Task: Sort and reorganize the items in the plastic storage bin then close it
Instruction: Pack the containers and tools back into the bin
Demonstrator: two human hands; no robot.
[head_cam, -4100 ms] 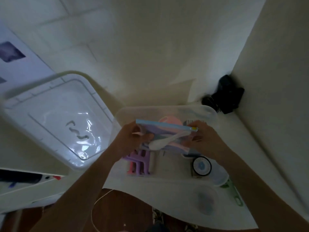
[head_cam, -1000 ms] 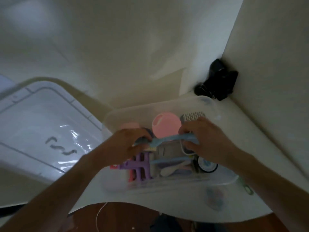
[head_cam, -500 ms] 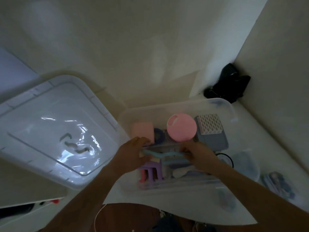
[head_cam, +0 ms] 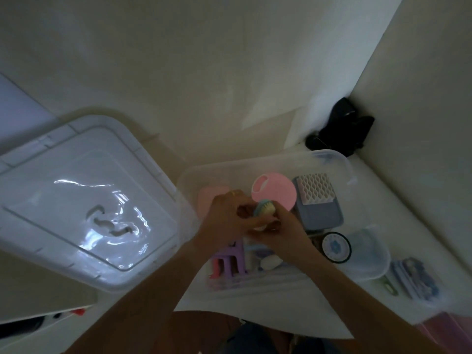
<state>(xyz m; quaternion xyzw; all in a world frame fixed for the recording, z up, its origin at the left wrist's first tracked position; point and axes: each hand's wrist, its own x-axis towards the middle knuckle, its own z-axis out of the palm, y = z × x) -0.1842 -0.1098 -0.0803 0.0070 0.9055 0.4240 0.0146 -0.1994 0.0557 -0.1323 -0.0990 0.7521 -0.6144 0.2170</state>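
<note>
Half a second ago both hands pressed a bag flat in the bin; now the left hand and right hand together grip a small brush above it — sorting continues, lid off beside it.

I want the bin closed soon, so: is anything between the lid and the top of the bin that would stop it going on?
Yes. Both hands, left hand and right hand, are over the open storage bin, holding a small brush above the contents. The lid lies to the bin's left, with nothing visible on it.
</note>
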